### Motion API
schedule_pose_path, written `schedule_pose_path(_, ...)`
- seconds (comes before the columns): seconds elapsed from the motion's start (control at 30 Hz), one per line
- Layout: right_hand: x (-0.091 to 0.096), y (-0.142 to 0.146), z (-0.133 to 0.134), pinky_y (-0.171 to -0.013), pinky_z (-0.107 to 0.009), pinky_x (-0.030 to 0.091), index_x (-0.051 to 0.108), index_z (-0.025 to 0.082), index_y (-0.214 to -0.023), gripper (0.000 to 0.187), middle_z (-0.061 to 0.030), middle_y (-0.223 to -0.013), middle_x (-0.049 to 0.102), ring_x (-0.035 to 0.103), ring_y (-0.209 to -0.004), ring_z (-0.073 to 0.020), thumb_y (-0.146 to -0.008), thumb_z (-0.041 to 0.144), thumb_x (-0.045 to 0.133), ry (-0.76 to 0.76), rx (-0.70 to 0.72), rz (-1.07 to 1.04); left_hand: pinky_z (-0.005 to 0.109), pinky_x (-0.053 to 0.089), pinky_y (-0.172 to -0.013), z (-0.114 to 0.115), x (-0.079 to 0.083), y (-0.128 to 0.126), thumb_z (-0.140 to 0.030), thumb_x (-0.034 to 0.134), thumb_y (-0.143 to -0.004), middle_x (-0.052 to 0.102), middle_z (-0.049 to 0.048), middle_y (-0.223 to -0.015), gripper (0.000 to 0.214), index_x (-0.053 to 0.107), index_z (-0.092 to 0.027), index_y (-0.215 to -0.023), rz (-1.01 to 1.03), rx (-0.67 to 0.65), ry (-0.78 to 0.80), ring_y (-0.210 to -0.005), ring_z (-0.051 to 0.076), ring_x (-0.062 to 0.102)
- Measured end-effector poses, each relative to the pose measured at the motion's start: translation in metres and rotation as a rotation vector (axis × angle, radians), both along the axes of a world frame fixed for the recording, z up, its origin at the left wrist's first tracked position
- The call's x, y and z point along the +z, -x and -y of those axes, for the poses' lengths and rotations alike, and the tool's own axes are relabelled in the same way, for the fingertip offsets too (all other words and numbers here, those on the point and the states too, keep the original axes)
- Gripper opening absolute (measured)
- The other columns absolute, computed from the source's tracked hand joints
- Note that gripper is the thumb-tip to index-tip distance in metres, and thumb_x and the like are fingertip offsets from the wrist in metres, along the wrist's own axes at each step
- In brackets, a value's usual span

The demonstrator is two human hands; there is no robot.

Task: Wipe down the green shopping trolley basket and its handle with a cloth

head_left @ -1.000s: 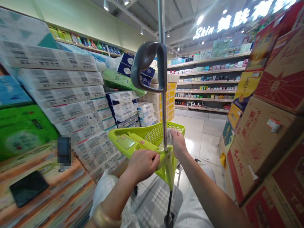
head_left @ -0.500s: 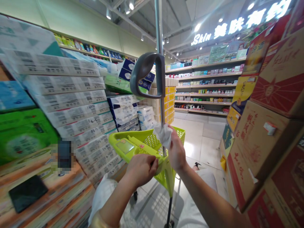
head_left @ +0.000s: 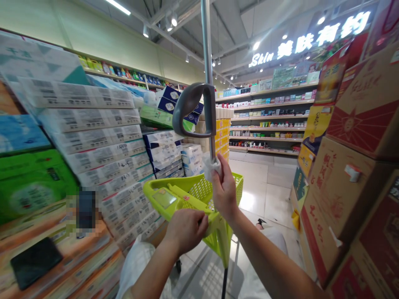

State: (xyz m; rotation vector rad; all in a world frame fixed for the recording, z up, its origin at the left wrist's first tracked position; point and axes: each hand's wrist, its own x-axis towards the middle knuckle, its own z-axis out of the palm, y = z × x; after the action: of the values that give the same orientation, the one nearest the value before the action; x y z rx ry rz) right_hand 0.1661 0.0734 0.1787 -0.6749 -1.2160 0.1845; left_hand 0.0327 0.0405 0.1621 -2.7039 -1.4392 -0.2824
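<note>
A lime-green shopping cart (head_left: 174, 189) with a slotted basket stands in front of me. My left hand (head_left: 187, 227) is closed around the cart's near handle bar. An upright metal pole (head_left: 207, 45) rises by the basket and carries a grey loop handle (head_left: 183, 116). My right hand (head_left: 225, 189) pinches a crumpled white tissue (head_left: 212, 166) against the pole, below the loop. The tissue wraps partly around the metal, and the pole's lower end is hidden behind my hand.
Stacked wrapped paper packs (head_left: 109, 141) line the left side. A dark tablet-like object (head_left: 36, 262) lies on orange packs at lower left. Cardboard cartons (head_left: 336, 191) are piled on the right. Tiled floor (head_left: 254, 174) runs toward product shelves (head_left: 264, 118) at the back.
My right hand and the tissue have moved slightly up the pole, and the tissue is now bunched tighter around it. My left hand stays on the cart handle. The view has tilted slightly up.
</note>
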Motion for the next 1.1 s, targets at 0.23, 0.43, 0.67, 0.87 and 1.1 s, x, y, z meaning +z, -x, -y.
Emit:
schedule_pose_path(0.23,-0.002,0.003,-0.001,-0.102,-0.041,0.040,0.042,0.026,-0.137,0.050,-0.0094,-0.127,0.053,0.050,-0.118,-0.0221,-0.087,0.022,0.050,-0.058,-0.068,0.065,0.029,0.030,-0.058,0.002,-0.001,0.002,-0.037,0.029,-0.093,0.067,0.0059,-0.068,0.046,0.063,-0.020,-0.066,0.012,-0.005,0.011,-0.065,0.020,0.062)
schedule_pose_path(0.43,0.060,-0.016,-0.013,-0.065,-0.023,0.047,0.054,0.025,-0.118,0.042,0.0014,-0.089,0.061,0.055,-0.072,-0.0111,-0.076,0.029,0.056,0.123,0.618,-0.303,0.032,0.044,-0.073,-0.003,0.005,0.003,-0.030,0.046,-0.082,0.068,0.0041,-0.086,0.029,0.065,-0.022,-0.102,0.357,-0.008,0.168,-0.078,0.020,0.063)
schedule_pose_path(0.67,-0.003,-0.033,-0.010,-0.052,-0.022,0.043,0.055,0.019,-0.071,0.013,0.0033,-0.061,0.054,0.048,-0.053,-0.0102,-0.060,0.026,0.057,0.606,1.080,-0.281,0.035,0.049,-0.091,-0.025,0.008,-0.002,-0.021,0.052,-0.072,0.062,0.0069,-0.110,0.054,0.049,-0.020,-0.126,1.100,-0.091,0.380,-0.099,0.018,0.061)
schedule_pose_path(0.87,-0.013,-0.039,-0.003,-0.054,-0.022,0.040,0.057,0.017,-0.071,0.013,0.0020,-0.064,0.054,0.047,-0.055,-0.0098,-0.058,0.021,0.055,0.665,1.029,-0.134,0.040,0.035,-0.108,-0.019,0.024,-0.010,-0.022,0.054,-0.071,0.062,0.0091,-0.124,0.052,0.055,-0.017,-0.123,1.376,-0.131,0.487,-0.119,0.023,0.054)
schedule_pose_path(1.1,-0.043,-0.044,0.005,-0.048,-0.018,0.027,0.059,0.016,-0.074,0.013,0.0057,-0.059,0.050,0.036,-0.050,-0.0055,-0.065,0.024,0.063,0.783,0.935,0.019,0.043,0.030,-0.112,-0.011,0.033,-0.019,-0.019,0.055,-0.068,0.064,0.0069,-0.124,0.049,0.064,-0.018,-0.116,1.521,-0.267,0.611,-0.123,0.025,0.053)
